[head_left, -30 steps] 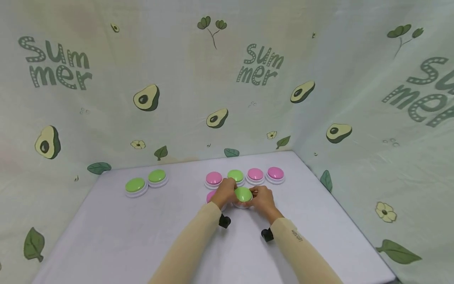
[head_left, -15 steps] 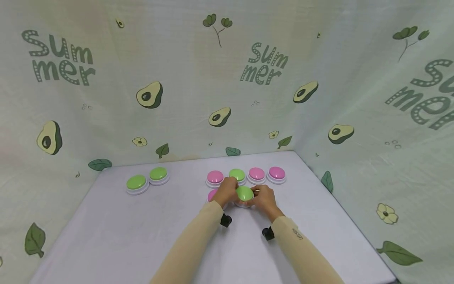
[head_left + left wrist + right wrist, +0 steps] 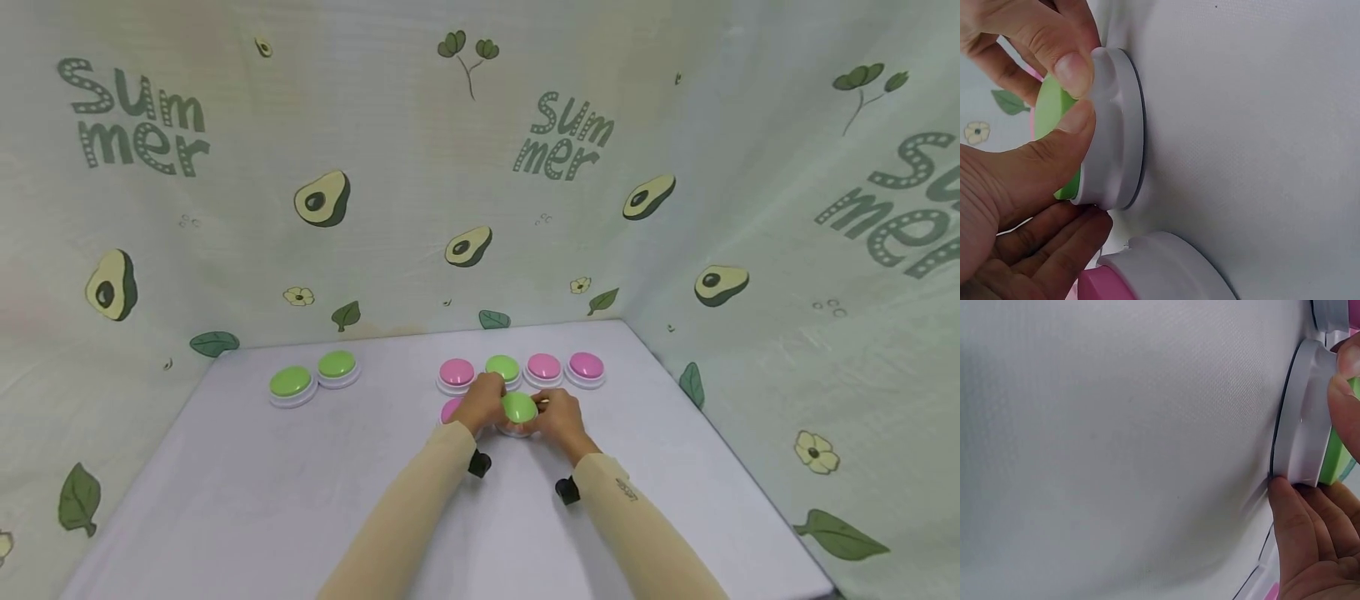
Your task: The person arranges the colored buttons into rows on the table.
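Sitting near table's (image 3: pixel 210 492) far-left corner: two green buttons (image 3: pixel 289 382). Next, rear pink button (image 3: pixel 456 372); front pink button (image 3: pixel 450 409) (partly hidden) nearer table's front edge. Left hand (image 3: pixel 482 402), thumb and fingers pinching centre green button (image 3: pixel 519 407); right hand (image 3: pixel 561 419) pinching opposite side. Two pink buttons (image 3: pixel 586 365) toward far-right corner. Barely changed over past second: centre green button seems set on table, perhaps being steadied. White base (image 3: pixel 1113 137) holds green dome (image 3: pixel 1050 109).
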Demonstrator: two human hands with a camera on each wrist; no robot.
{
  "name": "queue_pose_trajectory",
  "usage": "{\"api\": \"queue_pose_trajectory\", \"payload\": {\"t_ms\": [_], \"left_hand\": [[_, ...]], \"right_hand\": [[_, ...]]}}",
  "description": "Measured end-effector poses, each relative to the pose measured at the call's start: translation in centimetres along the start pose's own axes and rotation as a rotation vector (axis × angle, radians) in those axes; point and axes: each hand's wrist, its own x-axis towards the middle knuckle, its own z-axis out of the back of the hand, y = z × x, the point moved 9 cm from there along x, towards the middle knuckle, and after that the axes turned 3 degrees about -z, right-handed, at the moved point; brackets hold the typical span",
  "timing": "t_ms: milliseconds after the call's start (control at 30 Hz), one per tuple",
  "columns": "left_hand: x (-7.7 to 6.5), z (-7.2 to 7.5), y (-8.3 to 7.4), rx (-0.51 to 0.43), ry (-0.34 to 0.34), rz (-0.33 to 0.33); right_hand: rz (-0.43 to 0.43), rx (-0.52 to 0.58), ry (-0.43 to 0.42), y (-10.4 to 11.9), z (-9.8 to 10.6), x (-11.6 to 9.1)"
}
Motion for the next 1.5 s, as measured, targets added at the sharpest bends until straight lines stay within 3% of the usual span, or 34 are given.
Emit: {"api": "queue_pose_trajectory", "payload": {"t_ms": [167, 433, 767, 933, 1067, 1200, 1333, 1500], "left_hand": [[-0.6, 0.4, -0.3, 0.029, -0.007, -0.023], [-0.8, -0.1, -0.6, 0.122, -0.012, -0.068], [-2.7, 0.1, -1.8, 0.203, -0.101, -0.180], [-3.3, 0.6, -1.0, 0.191, -0.150, -0.200], [-4.5, 1.9, 0.3, 0.190, -0.224, -0.254], [-6.1, 3.8, 2.6, 0.145, -0.302, -0.273], [-7.5, 6.3, 6.0, 0.062, -0.377, -0.223], [-9.4, 10.0, 10.9, 0.066, -0.487, -0.148]], "right_hand": [[0.000, 0.003, 0.012, 0.3, -0.3, 0.1], [0.018, -0.022, 0.004, 0.0, -0.1, -0.1], [0.039, -0.049, 0.018, -0.1, -0.4, -0.2], [0.052, -0.058, 0.022, -0.1, -0.6, -0.4], [0.070, -0.097, 0.017, 0.2, -0.5, -0.8], [0.105, -0.158, 0.026, 0.7, -0.5, -1.4], [0.150, -0.212, 0.036, 1.3, -0.6, -1.6], [0.151, -0.257, 0.075, 2.1, -1.1, -1.8]]}}
